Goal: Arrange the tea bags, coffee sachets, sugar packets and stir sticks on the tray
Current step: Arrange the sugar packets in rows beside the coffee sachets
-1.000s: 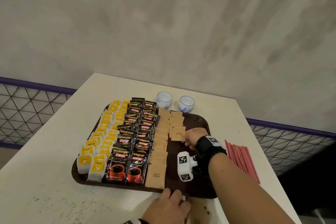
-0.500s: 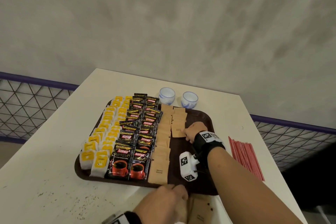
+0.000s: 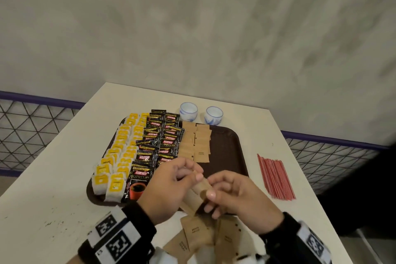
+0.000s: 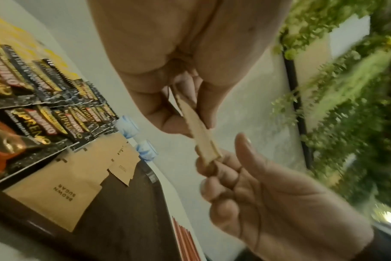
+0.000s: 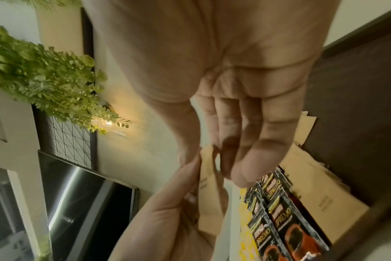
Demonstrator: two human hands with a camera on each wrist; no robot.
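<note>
Both hands have been lifted off the tray (image 3: 232,146) and brought together above its near edge.
One brown sugar packet (image 3: 198,191) is pinched between left hand (image 3: 165,186) and right hand (image 3: 240,197); more packets (image 3: 199,236) are left on the tabletop (image 3: 53,188) below.

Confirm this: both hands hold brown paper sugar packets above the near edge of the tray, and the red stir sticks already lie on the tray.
One thing is wrong: the red stir sticks lie on the white table, right of the dark brown tray, as the head view shows. The left hand and right hand do hold brown paper sugar packets.
</note>
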